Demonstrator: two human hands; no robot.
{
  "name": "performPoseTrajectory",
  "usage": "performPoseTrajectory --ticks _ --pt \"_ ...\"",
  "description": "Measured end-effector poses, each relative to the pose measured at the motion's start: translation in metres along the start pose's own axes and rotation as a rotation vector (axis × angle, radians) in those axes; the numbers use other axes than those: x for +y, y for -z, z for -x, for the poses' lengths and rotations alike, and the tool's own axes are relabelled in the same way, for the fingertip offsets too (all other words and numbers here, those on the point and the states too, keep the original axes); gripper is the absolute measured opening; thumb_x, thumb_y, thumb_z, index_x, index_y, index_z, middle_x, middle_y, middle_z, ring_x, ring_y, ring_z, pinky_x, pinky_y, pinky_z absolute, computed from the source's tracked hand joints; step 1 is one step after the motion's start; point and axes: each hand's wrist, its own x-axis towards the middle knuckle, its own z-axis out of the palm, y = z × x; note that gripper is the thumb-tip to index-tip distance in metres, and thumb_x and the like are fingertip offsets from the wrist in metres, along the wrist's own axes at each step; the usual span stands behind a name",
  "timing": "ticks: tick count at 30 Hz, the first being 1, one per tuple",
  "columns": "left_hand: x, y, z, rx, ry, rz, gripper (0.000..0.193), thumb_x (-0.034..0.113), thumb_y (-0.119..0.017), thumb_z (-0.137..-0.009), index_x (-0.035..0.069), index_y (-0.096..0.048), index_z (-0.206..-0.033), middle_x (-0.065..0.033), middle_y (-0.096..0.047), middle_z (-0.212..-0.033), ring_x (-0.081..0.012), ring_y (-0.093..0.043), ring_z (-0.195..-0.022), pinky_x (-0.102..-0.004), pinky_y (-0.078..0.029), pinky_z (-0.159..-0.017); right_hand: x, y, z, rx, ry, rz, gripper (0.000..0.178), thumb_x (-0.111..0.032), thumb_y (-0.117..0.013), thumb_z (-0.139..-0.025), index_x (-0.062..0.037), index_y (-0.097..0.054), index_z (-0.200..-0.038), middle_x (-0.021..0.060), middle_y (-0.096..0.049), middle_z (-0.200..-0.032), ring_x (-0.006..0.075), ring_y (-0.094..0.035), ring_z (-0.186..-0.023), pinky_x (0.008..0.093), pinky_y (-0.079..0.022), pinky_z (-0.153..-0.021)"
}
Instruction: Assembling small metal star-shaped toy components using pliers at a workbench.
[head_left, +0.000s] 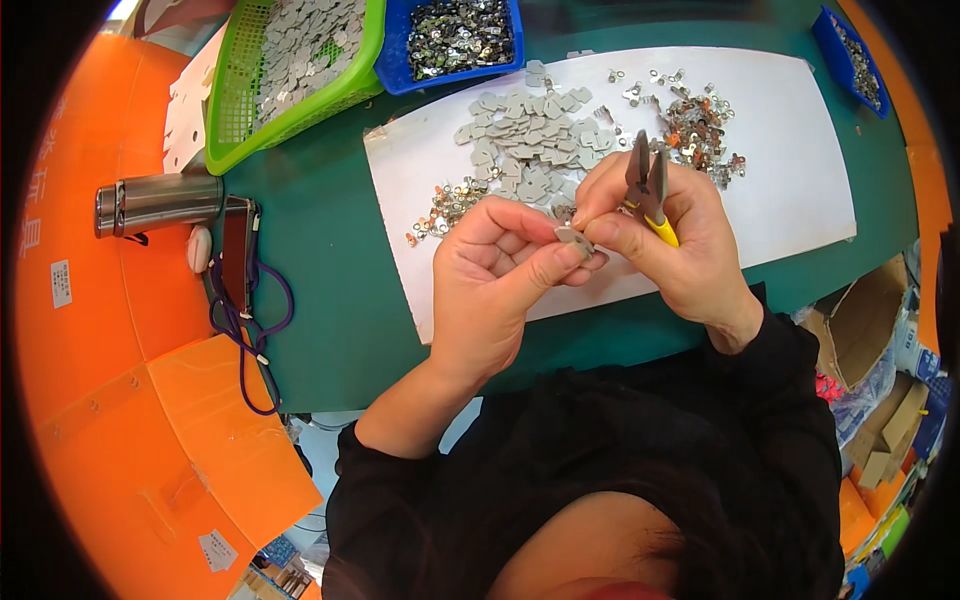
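Over a white sheet, my left hand pinches a small flat grey plate between thumb and fingers. My right hand meets it there, thumb and index finger at the plate's edge; whether they also hold a tiny metal part is hidden. Pliers with yellow handles rest in the right hand, jaws pointing up and away. Beyond the hands lies a heap of similar grey plates. Small shiny metal clips lie left of that heap, and more silver and copper-coloured clips lie to its right.
A green basket of grey plates and a blue bin of small metal parts stand at the far left. Another blue bin sits far right. A steel flask, a phone-like dark object and a purple cord are on the left.
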Motion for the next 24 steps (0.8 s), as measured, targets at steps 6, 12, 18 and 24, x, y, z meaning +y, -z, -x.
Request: performPoseTrajectory --ticks 6,12,18,24 --pt "-0.002 -0.006 0.003 -0.028 -0.163 -0.243 0.027 -0.008 -0.067 -0.089 -0.006 -0.06 -0.115 -0.014 -0.069 -0.099 -0.0195 -0.07 -0.092 -0.0297 -0.058 -0.083 -0.005 0.003 0.003 -0.042 -0.054 0.095 0.007 0.0 -0.068 -0.088 -0.001 -0.067 -0.095 0.0089 -0.064 -0.095 0.0148 -0.061 -0.088 0.0284 -0.05 -0.078" --pt "-0.003 -0.001 0.002 0.027 -0.341 -0.425 0.024 -0.012 -0.063 -0.09 -0.007 -0.064 -0.114 -0.0158 -0.068 -0.108 -0.0202 -0.069 -0.097 -0.0295 -0.057 -0.088 -0.003 0.005 0.004 -0.007 0.341 0.534 0.025 0.004 -0.073 -0.081 -0.0018 -0.066 -0.104 0.0087 -0.066 -0.1 0.0193 -0.063 -0.093 0.0303 -0.05 -0.082" --pt "-0.01 -0.002 0.004 -0.029 -0.467 -0.509 0.023 -0.011 -0.063 -0.091 -0.006 -0.065 -0.113 -0.015 -0.069 -0.106 -0.0192 -0.069 -0.096 -0.0284 -0.057 -0.084 0.005 0.004 0.01 0.148 0.32 0.538 0.032 0.003 -0.078 -0.075 -0.0016 -0.065 -0.105 0.01 -0.066 -0.101 0.0197 -0.061 -0.093 0.0308 -0.048 -0.082" --pt "-0.013 0.003 0.003 -0.012 -0.592 -0.696 0.022 -0.01 -0.067 -0.088 -0.004 -0.068 -0.109 -0.0146 -0.071 -0.102 -0.0187 -0.07 -0.089 -0.0286 -0.057 -0.077 0.003 0.003 0.012 0.085 0.293 0.515 0.027 0.002 -0.079 -0.074 -0.0019 -0.066 -0.097 0.0099 -0.065 -0.097 0.0188 -0.061 -0.09 0.0301 -0.048 -0.079"
